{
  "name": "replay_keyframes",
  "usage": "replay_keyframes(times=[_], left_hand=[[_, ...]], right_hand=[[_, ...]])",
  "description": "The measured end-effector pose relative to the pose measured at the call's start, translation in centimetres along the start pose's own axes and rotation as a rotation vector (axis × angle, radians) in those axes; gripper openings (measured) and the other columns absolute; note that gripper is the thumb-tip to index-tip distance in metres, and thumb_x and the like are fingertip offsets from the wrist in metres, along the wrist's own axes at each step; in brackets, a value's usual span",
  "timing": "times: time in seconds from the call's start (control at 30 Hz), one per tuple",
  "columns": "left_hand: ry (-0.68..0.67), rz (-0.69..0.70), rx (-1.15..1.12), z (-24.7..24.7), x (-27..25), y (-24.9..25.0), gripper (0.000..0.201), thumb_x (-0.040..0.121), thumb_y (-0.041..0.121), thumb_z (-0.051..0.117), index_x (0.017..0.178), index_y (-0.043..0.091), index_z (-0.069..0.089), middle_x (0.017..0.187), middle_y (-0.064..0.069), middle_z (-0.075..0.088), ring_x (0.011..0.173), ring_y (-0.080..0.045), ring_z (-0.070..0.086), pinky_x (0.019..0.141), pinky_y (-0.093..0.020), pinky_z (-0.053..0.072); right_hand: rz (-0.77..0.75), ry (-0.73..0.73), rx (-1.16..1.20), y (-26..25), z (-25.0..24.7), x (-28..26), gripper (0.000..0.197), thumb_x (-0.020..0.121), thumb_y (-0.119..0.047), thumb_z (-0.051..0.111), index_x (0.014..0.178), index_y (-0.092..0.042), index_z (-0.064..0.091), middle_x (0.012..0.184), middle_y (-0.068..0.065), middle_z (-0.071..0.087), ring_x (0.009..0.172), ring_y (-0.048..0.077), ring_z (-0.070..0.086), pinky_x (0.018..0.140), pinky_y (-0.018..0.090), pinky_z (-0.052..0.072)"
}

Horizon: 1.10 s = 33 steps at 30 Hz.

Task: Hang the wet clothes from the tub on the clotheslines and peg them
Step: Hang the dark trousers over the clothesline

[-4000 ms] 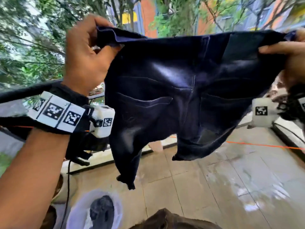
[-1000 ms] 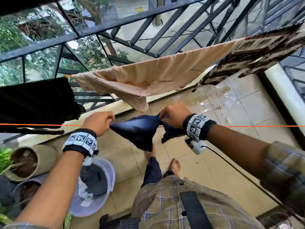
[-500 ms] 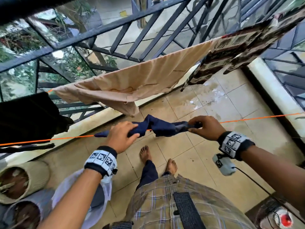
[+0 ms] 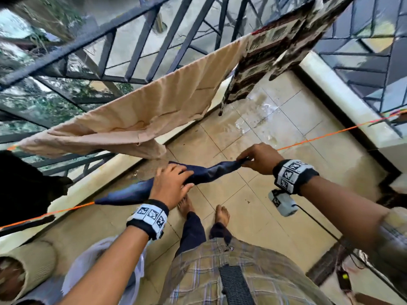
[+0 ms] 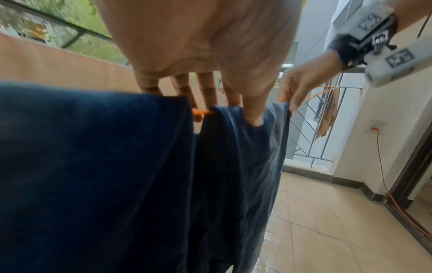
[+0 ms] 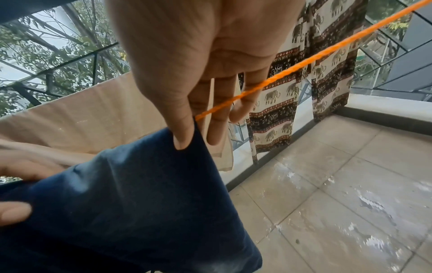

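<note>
A black railing [image 4: 132,16] closes in the tiled floor [image 4: 253,216], and along it hang a beige cloth [image 4: 143,111] and an elephant-print cloth [image 4: 275,51], already on the far line. Nearer the person runs an orange clothesline [image 4: 319,136], and the dark blue shorts [image 4: 209,172] are draped over it, folded so both halves hang down and their own weight keeps them from sliding off. The left hand [image 4: 170,186] lies across the middle of the shorts, fingers fairly straight and slightly spread over the line with the thumb pressing the near side, likely to steady and flatten the fold. The right hand [image 4: 258,158] pinches the shorts' end between thumb and forefinger, other fingers loose behind the line, apparently pulling the cloth sideways. No pegs are visible. The white tub [image 4: 88,267] sits on the floor under the left forearm.
</note>
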<state>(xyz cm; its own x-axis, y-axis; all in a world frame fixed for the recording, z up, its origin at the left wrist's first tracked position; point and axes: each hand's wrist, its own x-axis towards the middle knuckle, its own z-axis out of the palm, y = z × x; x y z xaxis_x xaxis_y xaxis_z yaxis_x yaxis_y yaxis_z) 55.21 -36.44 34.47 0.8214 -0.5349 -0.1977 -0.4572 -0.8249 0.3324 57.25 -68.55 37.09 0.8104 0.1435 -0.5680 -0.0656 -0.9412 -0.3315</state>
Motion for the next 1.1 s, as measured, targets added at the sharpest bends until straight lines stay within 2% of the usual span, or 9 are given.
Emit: replay_keyframes(times=[0.1,0.23,0.33,0.47,0.6,0.77,0.87,0.93,1.1], left_hand=[[0.103,-0.011,-0.058,0.5,0.3,0.3,0.013,0.082,0.034,0.072,0.093,0.028,0.075,0.086,0.006,0.073,0.082,-0.023,0.068,0.08,-0.035,0.033],[0.093,0.011,-0.116,-0.3,-0.4,-1.4,0.035,0.087,0.05,0.048,0.098,0.033,0.077,0.088,0.01,0.075,0.091,-0.015,0.069,0.086,-0.032,0.032],[0.041,-0.005,-0.281,-1.5,-0.4,-2.1,0.037,0.089,0.05,0.05,0.101,0.029,0.078,0.089,0.005,0.075,0.092,-0.019,0.069,0.083,-0.039,0.05],[-0.098,-0.134,-0.396,-2.7,0.3,-2.2,0.019,0.093,0.036,0.064,0.105,0.027,0.077,0.1,0.006,0.076,0.093,-0.015,0.068,0.085,-0.031,0.05],[-0.263,-0.216,-0.469,-2.8,1.9,-1.7,0.019,0.094,0.035,0.062,0.104,0.026,0.076,0.099,0.005,0.075,0.094,-0.018,0.067,0.087,-0.039,0.051],[-0.025,-0.122,-0.241,-1.1,0.2,-0.7,0.028,0.088,0.038,0.056,0.108,0.028,0.071,0.108,0.005,0.066,0.104,-0.022,0.056,0.089,-0.045,0.047],[0.158,-0.083,-0.31,-0.8,-2.4,0.1,0.015,0.087,0.027,0.061,0.098,0.022,0.07,0.095,0.005,0.062,0.091,-0.02,0.054,0.082,-0.037,0.045],[0.148,-0.058,-0.355,-0.4,-4.3,0.8,0.011,0.087,0.021,0.064,0.096,0.021,0.07,0.092,0.007,0.064,0.087,-0.018,0.056,0.079,-0.031,0.045],[-0.133,-0.437,-0.688,2.7,-5.2,1.5,0.046,0.088,0.022,0.07,0.133,0.024,0.057,0.116,0.01,0.064,0.089,-0.005,0.066,0.086,-0.032,0.054]], right_hand=[[-0.036,0.0,-0.001,0.9,-0.2,-0.7,0.021,0.087,-0.029,0.069,0.107,-0.032,0.075,0.101,-0.004,0.075,0.094,0.02,0.066,0.081,0.031,0.051],[-0.129,0.033,0.028,2.0,-1.4,-1.7,0.021,0.089,-0.027,0.07,0.109,-0.028,0.075,0.1,-0.006,0.076,0.092,0.019,0.068,0.079,0.032,0.051],[-0.179,0.054,0.026,2.7,-2.1,-2.3,0.022,0.09,-0.025,0.07,0.112,-0.027,0.075,0.099,-0.004,0.076,0.086,0.019,0.069,0.072,0.024,0.042],[-0.22,0.062,0.026,2.9,-2.2,-2.3,0.023,0.091,-0.023,0.069,0.113,-0.025,0.075,0.1,-0.002,0.076,0.084,0.02,0.069,0.072,0.022,0.038],[-0.202,0.064,0.047,3.2,-1.0,-1.5,0.022,0.089,-0.021,0.071,0.111,-0.023,0.075,0.099,-0.001,0.076,0.088,0.022,0.069,0.075,0.026,0.044],[-0.096,0.225,0.179,3.1,0.9,-1.5,0.022,0.083,-0.013,0.075,0.104,-0.022,0.076,0.103,-0.003,0.074,0.094,0.019,0.068,0.082,0.027,0.049],[-0.108,0.434,0.228,2.8,1.9,-2.4,0.021,0.079,-0.012,0.078,0.098,-0.02,0.076,0.099,-0.002,0.071,0.093,0.019,0.065,0.081,0.025,0.044],[-0.099,0.547,0.282,2.5,2.6,-3.1,0.017,0.077,-0.013,0.08,0.092,-0.018,0.076,0.094,-0.001,0.07,0.088,0.018,0.063,0.079,0.028,0.045],[0.058,0.482,0.488,2.6,4.9,-4.2,0.003,0.079,-0.025,0.073,0.082,-0.026,0.072,0.081,-0.008,0.072,0.077,0.014,0.067,0.075,0.036,0.055]])
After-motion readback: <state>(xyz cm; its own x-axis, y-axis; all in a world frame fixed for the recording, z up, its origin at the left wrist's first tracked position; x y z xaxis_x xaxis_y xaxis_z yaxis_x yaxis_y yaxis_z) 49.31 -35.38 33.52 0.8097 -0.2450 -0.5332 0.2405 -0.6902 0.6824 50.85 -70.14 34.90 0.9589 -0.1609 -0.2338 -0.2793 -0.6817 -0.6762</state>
